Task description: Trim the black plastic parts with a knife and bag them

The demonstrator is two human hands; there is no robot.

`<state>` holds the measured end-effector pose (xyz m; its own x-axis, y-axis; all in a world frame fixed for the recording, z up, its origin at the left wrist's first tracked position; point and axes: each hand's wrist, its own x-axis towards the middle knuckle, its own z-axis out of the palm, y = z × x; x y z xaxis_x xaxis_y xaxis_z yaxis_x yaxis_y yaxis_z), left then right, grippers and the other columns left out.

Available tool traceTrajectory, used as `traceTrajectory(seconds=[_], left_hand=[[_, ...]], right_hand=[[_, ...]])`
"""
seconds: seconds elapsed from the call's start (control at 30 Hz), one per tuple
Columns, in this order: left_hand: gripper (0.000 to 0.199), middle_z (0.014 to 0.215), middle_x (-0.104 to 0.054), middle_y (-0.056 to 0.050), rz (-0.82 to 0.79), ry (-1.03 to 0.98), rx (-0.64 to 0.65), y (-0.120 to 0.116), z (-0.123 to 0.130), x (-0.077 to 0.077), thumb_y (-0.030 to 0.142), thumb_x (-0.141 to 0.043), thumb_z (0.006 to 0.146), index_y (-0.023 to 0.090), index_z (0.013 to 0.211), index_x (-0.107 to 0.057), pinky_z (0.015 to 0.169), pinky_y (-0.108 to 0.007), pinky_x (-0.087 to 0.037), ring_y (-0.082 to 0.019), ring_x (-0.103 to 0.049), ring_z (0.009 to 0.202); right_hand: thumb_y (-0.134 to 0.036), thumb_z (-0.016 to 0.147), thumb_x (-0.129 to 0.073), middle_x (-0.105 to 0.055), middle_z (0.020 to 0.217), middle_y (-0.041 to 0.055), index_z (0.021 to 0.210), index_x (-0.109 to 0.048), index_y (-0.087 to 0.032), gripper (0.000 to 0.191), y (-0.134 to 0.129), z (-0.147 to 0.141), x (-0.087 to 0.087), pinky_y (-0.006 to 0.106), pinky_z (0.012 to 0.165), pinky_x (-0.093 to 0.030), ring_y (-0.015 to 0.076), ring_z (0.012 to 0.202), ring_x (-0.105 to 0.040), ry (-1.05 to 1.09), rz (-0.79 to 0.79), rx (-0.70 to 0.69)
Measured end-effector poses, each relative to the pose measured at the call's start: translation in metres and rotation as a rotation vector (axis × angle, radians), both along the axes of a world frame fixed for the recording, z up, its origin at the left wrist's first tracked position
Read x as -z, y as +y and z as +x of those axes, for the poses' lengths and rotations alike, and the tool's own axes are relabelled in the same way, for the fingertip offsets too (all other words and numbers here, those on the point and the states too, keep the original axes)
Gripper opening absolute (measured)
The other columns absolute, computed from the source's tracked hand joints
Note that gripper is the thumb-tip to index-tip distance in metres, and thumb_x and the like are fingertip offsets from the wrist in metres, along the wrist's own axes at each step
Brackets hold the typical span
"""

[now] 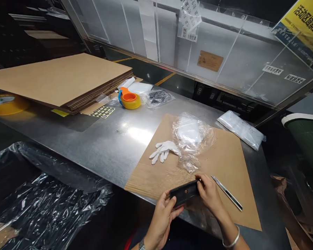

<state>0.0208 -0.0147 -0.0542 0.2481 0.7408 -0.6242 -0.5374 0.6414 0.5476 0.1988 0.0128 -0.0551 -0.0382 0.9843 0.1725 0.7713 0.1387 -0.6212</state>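
Observation:
Between my two hands is a black rectangular part (pixel 181 195) with raised edges and a small brass-coloured spot near its middle. My left hand (pixel 163 212) grips its left end, thumb on top and fingers beneath. At the other end, my right hand (pixel 208 191) pinches the right edge. The part is held slightly tilted over the front edge of a cardboard sheet (pixel 224 152). To the right of my right hand lies a utility knife (pixel 228 194). A white glove (pixel 164 151) rests beyond the part, against a clear plastic bag (pixel 191 133) with white contents.
A stack of cardboard (pixel 65 78) covers the metal table's (pixel 112 146) left side. Nearby are a tape dispenser (pixel 129 99), a sticker sheet (pixel 102 112) and a tape roll (pixel 7 105). A plastic-wrapped pack (pixel 241 129) lies right. Black plastic film (pixel 47 205) fills the lower left.

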Motion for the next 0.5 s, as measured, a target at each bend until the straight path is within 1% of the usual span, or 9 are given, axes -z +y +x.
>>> traceTrajectory(seconds=[0.1,0.17,0.23,0.3,0.33,0.4,0.43,0.47,0.5], left_hand=[[0.038,0.096,-0.067,-0.011,-0.060,-0.012,0.144,-0.003,-0.005,0.004,0.035,-0.063,0.078,0.016,0.106,-0.048,0.081,-0.037,-0.048,-0.023,-0.067,0.086],[0.041,0.089,-0.068,-0.011,-0.107,-0.024,0.210,-0.006,-0.005,0.011,0.040,-0.061,0.078,0.015,0.107,-0.046,0.078,-0.037,-0.048,-0.024,-0.068,0.083],[0.047,0.089,-0.067,-0.013,-0.140,-0.041,0.237,-0.009,-0.002,0.019,0.043,-0.061,0.078,0.015,0.111,-0.043,0.076,-0.035,-0.049,-0.024,-0.068,0.083],[0.061,0.095,-0.066,-0.014,-0.131,-0.052,0.237,-0.013,0.005,0.028,0.048,-0.061,0.076,0.015,0.120,-0.037,0.072,-0.033,-0.050,-0.024,-0.068,0.085],[0.071,0.096,-0.066,-0.015,-0.109,-0.044,0.247,-0.014,0.009,0.032,0.051,-0.061,0.075,0.016,0.128,-0.029,0.068,-0.032,-0.051,-0.024,-0.068,0.082],[0.091,0.091,-0.068,-0.013,-0.018,0.021,0.302,-0.017,0.015,0.043,0.057,-0.058,0.075,0.018,0.139,-0.006,0.055,-0.028,-0.049,-0.021,-0.069,0.066],[0.099,0.084,-0.069,-0.011,0.059,0.078,0.339,-0.019,0.017,0.048,0.058,-0.056,0.075,0.018,0.141,0.007,0.049,-0.026,-0.046,-0.018,-0.067,0.056],[0.104,0.076,-0.069,-0.008,0.147,0.141,0.369,-0.020,0.018,0.055,0.057,-0.056,0.076,0.016,0.140,0.015,0.046,-0.024,-0.043,-0.016,-0.064,0.049],[0.106,0.066,-0.069,-0.006,0.240,0.200,0.382,-0.021,0.018,0.061,0.055,-0.056,0.077,0.011,0.140,0.016,0.045,-0.022,-0.040,-0.014,-0.061,0.045]], right_hand=[[-0.012,0.082,-0.044,-0.067,0.084,0.0045,0.089,-0.063,-0.019,0.021,0.021,0.002,-0.005,0.028,0.072,-0.050,0.0167,0.079,-0.062,-0.017,-0.033,-0.071],[-0.015,0.084,-0.045,-0.067,0.082,0.0044,0.088,-0.063,-0.018,0.019,0.035,0.001,-0.009,0.028,0.071,-0.049,0.0164,0.079,-0.062,-0.032,-0.044,-0.092],[-0.018,0.087,-0.045,-0.066,0.084,0.0045,0.091,-0.063,-0.018,0.018,0.054,0.001,-0.013,0.028,0.073,-0.048,0.0159,0.081,-0.061,-0.051,-0.041,-0.080],[-0.022,0.090,-0.046,-0.065,0.090,0.0041,0.095,-0.061,-0.016,0.017,0.080,0.004,-0.015,0.031,0.077,-0.048,0.0153,0.085,-0.060,-0.077,-0.037,-0.040],[-0.025,0.091,-0.047,-0.064,0.094,0.0041,0.098,-0.060,-0.016,0.017,0.095,0.007,-0.014,0.033,0.078,-0.048,0.0154,0.087,-0.060,-0.094,-0.039,-0.014],[-0.030,0.091,-0.050,-0.061,0.102,0.0047,0.102,-0.058,-0.015,0.020,0.126,0.012,-0.012,0.037,0.080,-0.049,0.0163,0.090,-0.059,-0.135,-0.059,0.034],[-0.032,0.090,-0.051,-0.060,0.105,0.0053,0.104,-0.058,-0.015,0.022,0.141,0.015,-0.011,0.038,0.081,-0.049,0.0168,0.092,-0.059,-0.155,-0.078,0.049],[-0.032,0.090,-0.052,-0.059,0.107,0.0057,0.106,-0.057,-0.016,0.024,0.154,0.017,-0.009,0.039,0.081,-0.049,0.0173,0.093,-0.059,-0.172,-0.101,0.054],[-0.032,0.089,-0.052,-0.059,0.109,0.0061,0.107,-0.057,-0.016,0.025,0.164,0.018,-0.006,0.039,0.081,-0.049,0.0177,0.093,-0.059,-0.186,-0.127,0.049]])
